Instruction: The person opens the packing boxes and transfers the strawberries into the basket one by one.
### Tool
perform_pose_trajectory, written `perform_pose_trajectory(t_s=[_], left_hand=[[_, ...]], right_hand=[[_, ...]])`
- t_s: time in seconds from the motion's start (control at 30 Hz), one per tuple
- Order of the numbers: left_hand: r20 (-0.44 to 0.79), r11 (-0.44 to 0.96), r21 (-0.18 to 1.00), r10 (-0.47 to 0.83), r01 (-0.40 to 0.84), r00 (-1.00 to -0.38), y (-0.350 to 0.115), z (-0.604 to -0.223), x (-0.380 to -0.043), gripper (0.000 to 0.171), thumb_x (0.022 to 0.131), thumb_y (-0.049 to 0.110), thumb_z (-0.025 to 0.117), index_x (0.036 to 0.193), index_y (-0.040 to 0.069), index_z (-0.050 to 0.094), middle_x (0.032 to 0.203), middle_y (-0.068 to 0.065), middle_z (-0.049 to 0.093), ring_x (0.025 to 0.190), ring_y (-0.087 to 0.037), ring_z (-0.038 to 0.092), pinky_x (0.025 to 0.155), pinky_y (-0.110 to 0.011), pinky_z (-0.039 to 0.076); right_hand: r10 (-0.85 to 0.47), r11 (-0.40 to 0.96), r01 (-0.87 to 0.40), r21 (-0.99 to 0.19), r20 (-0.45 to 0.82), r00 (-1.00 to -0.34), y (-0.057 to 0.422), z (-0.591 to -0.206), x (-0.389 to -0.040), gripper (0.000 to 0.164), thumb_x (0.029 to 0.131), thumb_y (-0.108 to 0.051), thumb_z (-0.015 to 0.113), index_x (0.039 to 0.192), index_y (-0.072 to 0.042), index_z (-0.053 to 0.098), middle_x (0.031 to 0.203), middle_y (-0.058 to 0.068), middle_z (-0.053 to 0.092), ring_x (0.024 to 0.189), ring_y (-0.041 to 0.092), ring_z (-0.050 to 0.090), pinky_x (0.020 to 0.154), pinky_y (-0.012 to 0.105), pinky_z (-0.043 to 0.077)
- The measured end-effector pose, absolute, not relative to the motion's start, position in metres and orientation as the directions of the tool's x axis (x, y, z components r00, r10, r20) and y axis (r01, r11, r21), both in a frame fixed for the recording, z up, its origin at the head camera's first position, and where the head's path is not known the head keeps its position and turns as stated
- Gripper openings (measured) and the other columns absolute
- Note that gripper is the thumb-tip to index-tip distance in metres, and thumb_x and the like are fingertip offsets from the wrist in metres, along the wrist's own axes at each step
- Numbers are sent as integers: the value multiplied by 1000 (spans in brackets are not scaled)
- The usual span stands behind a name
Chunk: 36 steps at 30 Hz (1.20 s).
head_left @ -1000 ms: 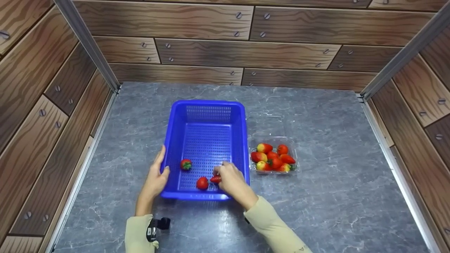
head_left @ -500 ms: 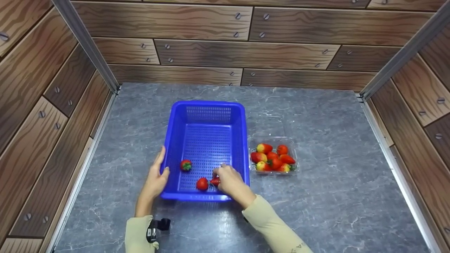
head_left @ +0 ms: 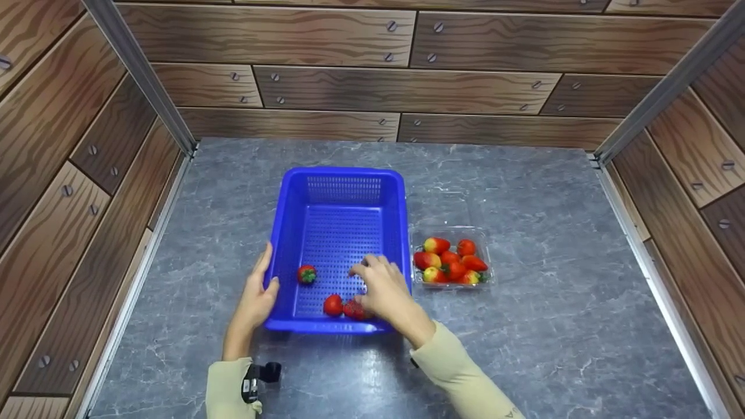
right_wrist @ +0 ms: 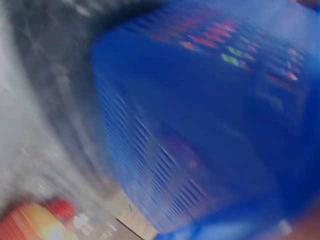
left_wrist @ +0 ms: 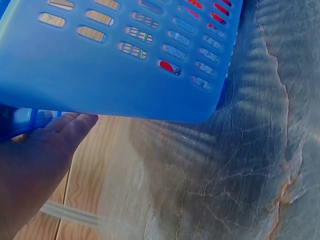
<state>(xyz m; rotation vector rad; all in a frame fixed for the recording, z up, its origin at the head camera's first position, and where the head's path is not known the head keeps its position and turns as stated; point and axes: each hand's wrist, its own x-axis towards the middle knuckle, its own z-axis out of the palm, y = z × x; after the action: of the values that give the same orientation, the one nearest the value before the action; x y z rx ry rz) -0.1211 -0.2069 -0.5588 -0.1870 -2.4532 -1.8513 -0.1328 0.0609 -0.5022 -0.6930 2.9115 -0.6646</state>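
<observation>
A blue plastic basket (head_left: 340, 238) with a perforated floor stands in the middle. My left hand (head_left: 256, 297) holds its left side, the thumb at the rim and the fingers along the outside; the left wrist view shows the fingers (left_wrist: 65, 127) by the basket's edge. Inside, near the front right corner, my right hand (head_left: 381, 291) is spread with nothing in its grasp. Below its fingers a strawberry (head_left: 353, 309) lies partly hidden. Next to that one sits another strawberry (head_left: 333, 305), and a third strawberry (head_left: 307, 274) with green leaves lies further left. The right wrist view is blurred.
Right of the basket, an open clear plastic box (head_left: 489, 273) holds several strawberries (head_left: 454, 270), its transparent lid (head_left: 448, 206) lying back behind it. Everything rests on a grey marbled tabletop (head_left: 547, 326). Wood-patterned walls (head_left: 332, 38) enclose it at the back and sides.
My right hand has let go of the strawberry in the front right corner, its fingers spreading and lifting slightly. The left hand stays at the basket's side.
</observation>
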Motion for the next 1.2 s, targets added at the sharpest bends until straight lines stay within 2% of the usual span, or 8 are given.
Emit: perform_pose_trajectory(t_s=[0.33,0.7,0.93,1.1,1.2], left_hand=[[121,267,955,56,132,-991,-208,-560,-121,72,88,-18,43,155,-6,18,160,-29,14,148,-42,13,120,-52,10],[94,259,960,51,104,-994,-208,-560,-121,72,90,-16,42,156,-2,17,161,-26,12,149,-39,11,121,-49,10],[77,252,963,65,91,-995,-207,-555,-120,72,90,-16,41,156,-3,15,162,-26,10,149,-39,9,121,-49,9],[76,251,964,63,89,-995,-208,-559,-122,72,91,-14,42,157,-1,15,162,-25,11,149,-38,10,121,-49,9],[60,258,963,58,73,-996,-207,-559,-121,72,92,-14,43,157,-1,14,162,-24,10,149,-38,10,121,-49,9]], right_hand=[[-389,807,-415,-420,151,-909,76,-470,-138,42,72,-19,87,111,-14,73,110,4,63,98,25,55,82,40,46],[-243,828,-287,-481,153,-958,110,-452,-151,40,76,-16,84,115,-15,73,115,5,64,104,28,56,90,46,46],[-175,832,-241,-500,176,-969,142,-459,-163,40,75,-14,84,113,-12,73,116,9,65,105,33,58,89,51,48],[-120,834,-173,-525,134,-984,164,-472,-169,40,75,-12,81,114,-13,74,115,10,65,108,36,58,86,54,50],[-87,842,-125,-525,96,-992,176,-484,-172,38,75,-11,80,113,-11,74,115,12,64,110,38,57,88,55,49]])
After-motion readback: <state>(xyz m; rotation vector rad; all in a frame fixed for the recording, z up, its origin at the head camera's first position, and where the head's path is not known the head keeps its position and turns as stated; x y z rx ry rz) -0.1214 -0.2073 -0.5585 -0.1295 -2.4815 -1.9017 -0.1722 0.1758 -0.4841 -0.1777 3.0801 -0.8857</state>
